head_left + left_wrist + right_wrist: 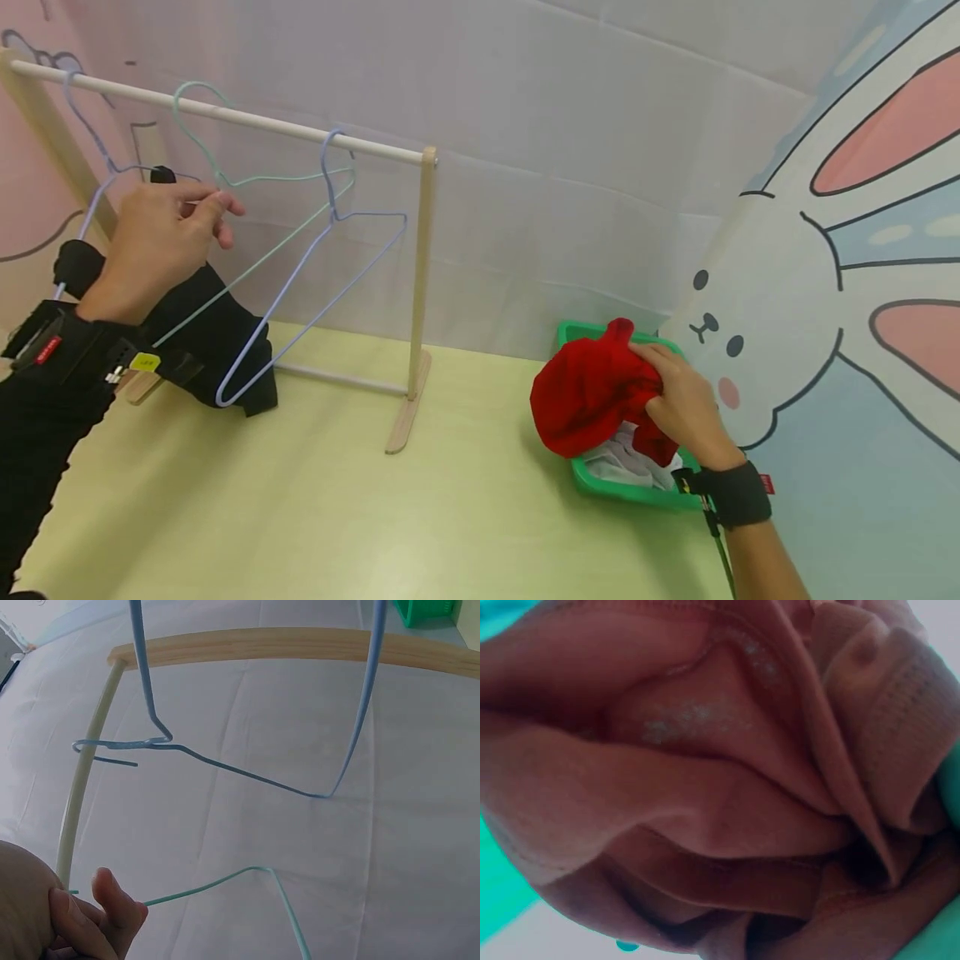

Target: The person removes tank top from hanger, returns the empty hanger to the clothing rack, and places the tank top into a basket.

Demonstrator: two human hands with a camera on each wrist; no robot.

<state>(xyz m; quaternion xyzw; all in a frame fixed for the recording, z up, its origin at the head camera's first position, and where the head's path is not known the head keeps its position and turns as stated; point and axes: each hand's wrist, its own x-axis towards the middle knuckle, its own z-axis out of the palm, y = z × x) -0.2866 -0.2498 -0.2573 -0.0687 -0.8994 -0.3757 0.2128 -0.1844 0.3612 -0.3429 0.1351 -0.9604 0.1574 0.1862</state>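
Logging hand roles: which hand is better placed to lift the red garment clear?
Likely the right hand: it grips the red garment over the green basket; the left hand is by the hangers.

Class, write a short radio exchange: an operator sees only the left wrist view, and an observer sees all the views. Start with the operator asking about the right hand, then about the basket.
Operator: I can't see the right hand from here. What is it doing?
Observer: It is gripping a red garment.
Operator: I only get a corner of the green basket. Is anything inside?
Observer: Yes, some pale cloth lies in it.
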